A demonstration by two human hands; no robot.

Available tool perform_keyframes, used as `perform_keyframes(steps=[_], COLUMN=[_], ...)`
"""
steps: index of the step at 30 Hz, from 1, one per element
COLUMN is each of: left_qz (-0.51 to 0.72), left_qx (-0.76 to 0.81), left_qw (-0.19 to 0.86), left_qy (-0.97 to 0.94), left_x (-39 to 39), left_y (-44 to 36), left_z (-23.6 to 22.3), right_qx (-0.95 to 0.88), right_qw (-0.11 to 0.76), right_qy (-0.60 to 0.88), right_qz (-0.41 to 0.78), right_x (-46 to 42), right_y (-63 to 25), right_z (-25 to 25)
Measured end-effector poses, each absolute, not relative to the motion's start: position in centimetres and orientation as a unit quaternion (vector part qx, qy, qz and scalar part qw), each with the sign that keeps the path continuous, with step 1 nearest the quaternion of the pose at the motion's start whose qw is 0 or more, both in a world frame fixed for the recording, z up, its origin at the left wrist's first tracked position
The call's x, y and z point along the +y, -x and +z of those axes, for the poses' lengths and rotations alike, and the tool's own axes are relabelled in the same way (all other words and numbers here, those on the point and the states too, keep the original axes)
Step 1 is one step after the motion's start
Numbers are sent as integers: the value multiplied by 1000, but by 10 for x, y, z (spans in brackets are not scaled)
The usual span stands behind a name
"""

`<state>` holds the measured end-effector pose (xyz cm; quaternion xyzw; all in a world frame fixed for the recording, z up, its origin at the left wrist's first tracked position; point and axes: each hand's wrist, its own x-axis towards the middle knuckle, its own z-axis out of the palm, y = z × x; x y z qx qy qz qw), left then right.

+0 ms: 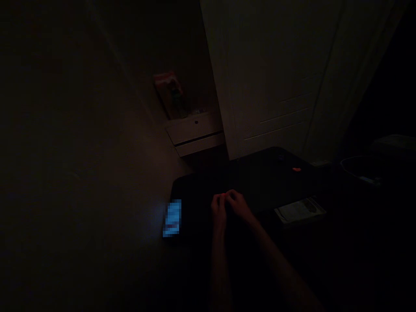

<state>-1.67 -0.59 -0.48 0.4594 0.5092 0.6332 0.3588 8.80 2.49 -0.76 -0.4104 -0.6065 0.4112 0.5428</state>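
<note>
In very dim light, my left hand (pixel 218 204) and my right hand (pixel 235 202) meet over the dark table (pixel 198 186). The fingers of both are bent and pinched together around a small red piece (pixel 224 195). Only a sliver of that piece shows between the fingertips, so its kind and shape are hidden. Farther right on the tabletop lies a small orange-red piece (pixel 296 169), apart from both hands.
A lit screen (pixel 172 218), blurred into blocks, glows at the table's left end beside the wall (pixel 130 195). Behind stand a pale door panel (pixel 266 78) and a drawer unit (pixel 196 130) with a red-topped package (pixel 169 93). A book-like object (pixel 300 211) sits below the table's front edge.
</note>
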Motion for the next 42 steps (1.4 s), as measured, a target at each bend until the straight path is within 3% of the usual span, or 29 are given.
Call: perform_keyframes(steps=[7, 25, 42], left_qz=[629, 679, 678], left_qx=[523, 500, 511], left_qw=[314, 345, 307], left_qy=[-482, -412, -429], left_x=[-4, -6, -3], left_y=[18, 13, 14], left_z=[-6, 3, -2], right_qx=[-608, -544, -510], right_qw=[552, 587, 626], right_qy=[419, 429, 420], right_qz=[387, 420, 415], right_x=[18, 18, 17], right_y=[-85, -85, -82], right_z=[-4, 3, 6])
